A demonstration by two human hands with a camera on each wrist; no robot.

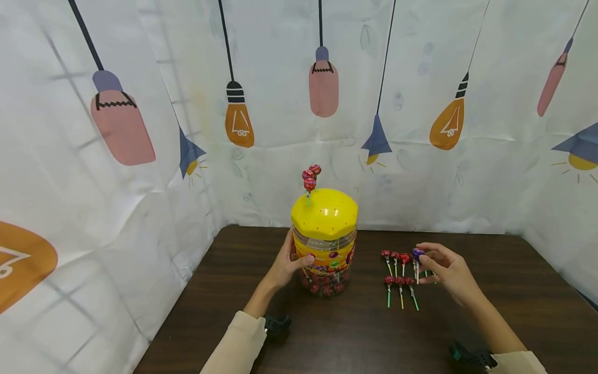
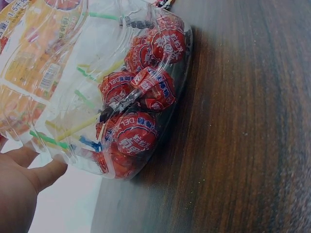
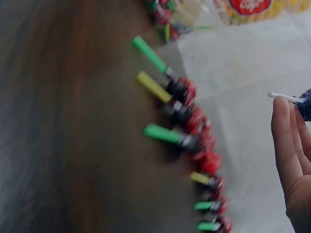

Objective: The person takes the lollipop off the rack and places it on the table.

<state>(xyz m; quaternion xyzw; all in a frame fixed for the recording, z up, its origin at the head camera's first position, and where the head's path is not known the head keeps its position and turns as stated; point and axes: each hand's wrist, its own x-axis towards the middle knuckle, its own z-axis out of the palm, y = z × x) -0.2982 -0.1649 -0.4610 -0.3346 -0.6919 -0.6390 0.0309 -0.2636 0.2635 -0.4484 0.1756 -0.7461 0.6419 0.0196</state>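
Observation:
A clear plastic candy jar (image 1: pixel 320 285) with a yellow dome lid (image 1: pixel 331 210) stands on the table. My left hand (image 1: pixel 284 264) grips its left side, thumb across the label. Red-wrapped lollipops (image 2: pixel 133 133) lie inside, seen through the wall in the left wrist view. Several red lollipops (image 1: pixel 309 184) stick up from the lid, which has small holes. To the right, my right hand (image 1: pixel 447 271) pinches a purple-wrapped lollipop (image 1: pixel 418 252) with a white stick, just above the table. The right wrist view shows this purple lollipop (image 3: pixel 306 104) at its right edge, partly cut off.
Several red lollipops (image 1: pixel 399 281) lie in two rows on the dark wooden table (image 1: pixel 364 332), between the jar and my right hand. A white curtain (image 1: pixel 280 176) with printed lamps hangs behind and beside the table.

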